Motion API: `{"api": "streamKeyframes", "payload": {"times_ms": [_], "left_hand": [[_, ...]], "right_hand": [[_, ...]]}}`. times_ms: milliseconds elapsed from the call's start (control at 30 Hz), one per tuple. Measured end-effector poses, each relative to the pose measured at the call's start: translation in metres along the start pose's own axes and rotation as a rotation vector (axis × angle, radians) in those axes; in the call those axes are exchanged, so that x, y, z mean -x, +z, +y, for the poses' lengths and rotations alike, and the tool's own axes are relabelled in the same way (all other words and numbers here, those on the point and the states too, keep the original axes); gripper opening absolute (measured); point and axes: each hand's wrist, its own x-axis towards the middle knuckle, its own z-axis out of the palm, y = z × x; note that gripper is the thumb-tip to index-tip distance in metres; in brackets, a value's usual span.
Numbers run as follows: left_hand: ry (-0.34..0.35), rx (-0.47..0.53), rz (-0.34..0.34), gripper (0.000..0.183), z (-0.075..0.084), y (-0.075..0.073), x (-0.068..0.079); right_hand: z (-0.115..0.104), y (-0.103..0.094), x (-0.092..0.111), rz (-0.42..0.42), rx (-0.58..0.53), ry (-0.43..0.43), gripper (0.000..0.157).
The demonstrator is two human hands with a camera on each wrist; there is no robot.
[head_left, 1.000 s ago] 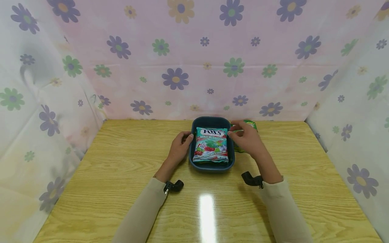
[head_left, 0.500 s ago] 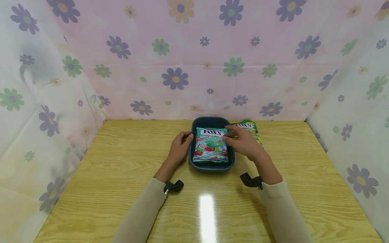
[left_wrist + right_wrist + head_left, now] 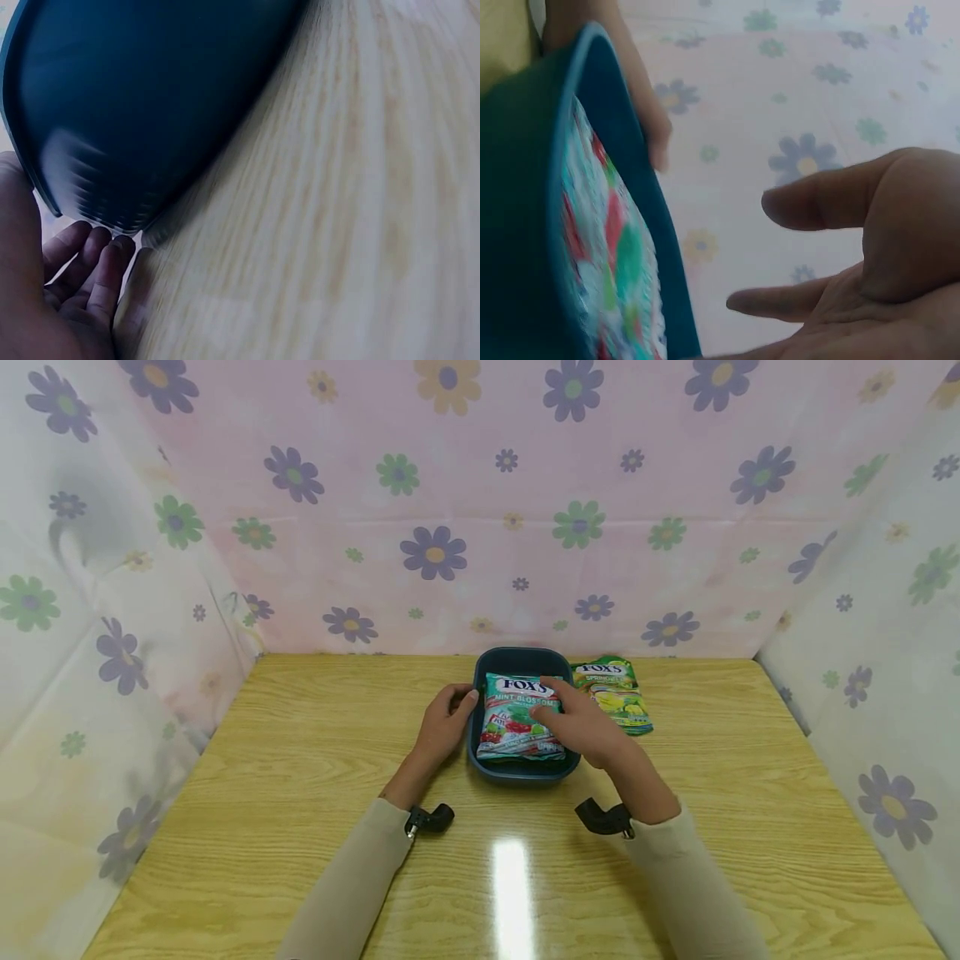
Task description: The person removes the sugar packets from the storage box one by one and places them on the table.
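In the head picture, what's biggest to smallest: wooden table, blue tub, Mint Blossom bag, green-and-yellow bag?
1. Wooden table
2. Blue tub
3. Mint Blossom bag and green-and-yellow bag: these look close; the right hand partly covers both, so unsure.

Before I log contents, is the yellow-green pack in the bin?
No, the yellow-green pack lies on the table beside the bin.

Bin sits on counter nr back edge, abt midway btwn L & R corners. Candy bag lies in it. 2nd bag just R of bin, nr same edge.
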Motion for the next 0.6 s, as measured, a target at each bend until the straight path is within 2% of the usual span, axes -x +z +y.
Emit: {"api": "streamKeyframes", "payload": {"times_ms": [233,600], "left_hand": [[0.002,0.006,-0.011,0.044,0.002,0.0,0.001],[0.001,0.014,-0.01,0.043,0.003,0.0,0.0]], "right_hand": [[0.001,0.014,-0.008,0.009,0.035,0.047,0.079],[0.001,0.013,-0.01,0.003,0.034,0.101,0.089]]}}
